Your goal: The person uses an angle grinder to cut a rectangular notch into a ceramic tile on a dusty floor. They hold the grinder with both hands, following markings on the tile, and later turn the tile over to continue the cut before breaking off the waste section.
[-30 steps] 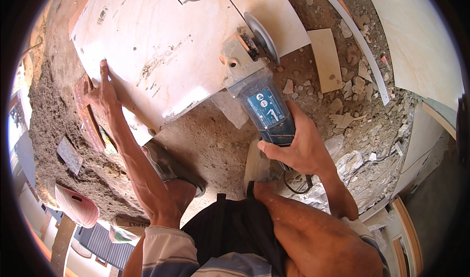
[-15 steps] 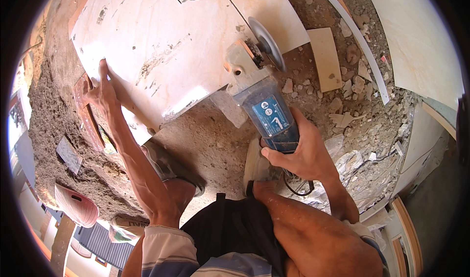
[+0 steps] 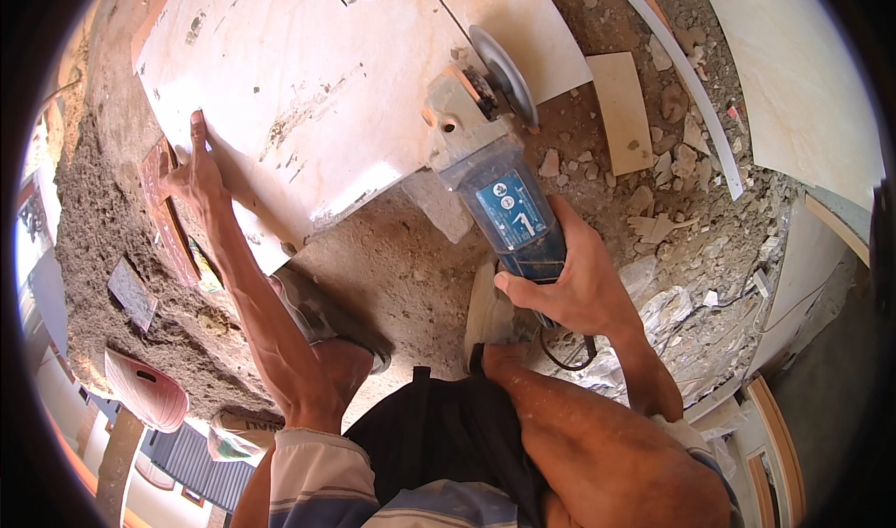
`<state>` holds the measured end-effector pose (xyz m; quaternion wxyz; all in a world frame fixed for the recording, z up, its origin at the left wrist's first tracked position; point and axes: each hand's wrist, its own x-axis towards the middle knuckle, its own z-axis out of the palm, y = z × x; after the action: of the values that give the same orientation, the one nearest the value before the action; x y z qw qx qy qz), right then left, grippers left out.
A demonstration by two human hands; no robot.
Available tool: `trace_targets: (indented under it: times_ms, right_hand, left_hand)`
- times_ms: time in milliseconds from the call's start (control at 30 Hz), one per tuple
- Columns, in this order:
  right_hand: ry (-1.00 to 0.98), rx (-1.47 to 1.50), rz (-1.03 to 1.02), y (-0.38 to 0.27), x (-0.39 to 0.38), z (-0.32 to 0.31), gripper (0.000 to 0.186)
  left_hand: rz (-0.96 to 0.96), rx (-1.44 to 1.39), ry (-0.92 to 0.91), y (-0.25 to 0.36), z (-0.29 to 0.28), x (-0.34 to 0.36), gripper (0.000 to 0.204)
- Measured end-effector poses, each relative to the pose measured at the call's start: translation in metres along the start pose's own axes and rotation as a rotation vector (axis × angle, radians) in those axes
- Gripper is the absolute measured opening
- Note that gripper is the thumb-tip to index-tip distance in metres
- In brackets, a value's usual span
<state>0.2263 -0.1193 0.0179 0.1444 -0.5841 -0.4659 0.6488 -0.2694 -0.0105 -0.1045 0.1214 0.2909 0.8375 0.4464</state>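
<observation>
A large cream marbled tile [image 3: 308,70], stained with grey smears, lies on the ground ahead of me. My left hand [image 3: 196,178] grips its left edge; the thumb presses on top, and the other fingers are partly hidden at the side. In my right hand [image 3: 583,285] is a blue angle grinder [image 3: 509,211] with a grey head, the fingers wrapped round its body. Its cutting disc [image 3: 504,75] stands on edge at the tile's right part, beside a dark straight line [image 3: 443,5]. I cannot tell whether the disc touches the tile or spins.
A narrow tile strip [image 3: 621,112] lies right of the big tile, among rubble [image 3: 672,173]. Farther right are a curved-looking pale strip [image 3: 686,70] and another large tile [image 3: 793,61]. A reddish board [image 3: 168,215] sits by my left hand. The grinder's cord [image 3: 565,365] loops near my right foot.
The grinder has shifted slightly up and to the left with my right hand, its disc moving a little along the tile. My left hand stays put.
</observation>
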Motion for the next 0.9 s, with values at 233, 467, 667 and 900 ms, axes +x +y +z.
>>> trace_targets:
  times_ms: [233, 467, 667, 900]
  right_hand:
    - [-0.011, -0.007, 0.007, -0.001, 0.000, 0.000, 0.061]
    - [-0.022, -0.003, 0.014, -0.001, 0.001, 0.000, 0.062]
    - [-0.013, -0.008, 0.010, 0.003, 0.001, -0.001, 0.063]
    - [-0.014, 0.006, 0.013, 0.004, 0.001, -0.002, 0.063]
  left_hand:
    - [0.029, 0.025, 0.012, -0.011, -0.004, 0.011, 0.123]
    - [0.032, 0.041, 0.003, -0.017, -0.009, 0.018, 0.124]
    - [0.027, 0.063, 0.003, -0.018, -0.004, 0.018, 0.123]
    - [0.017, 0.058, 0.000, -0.005, -0.002, 0.004, 0.125]
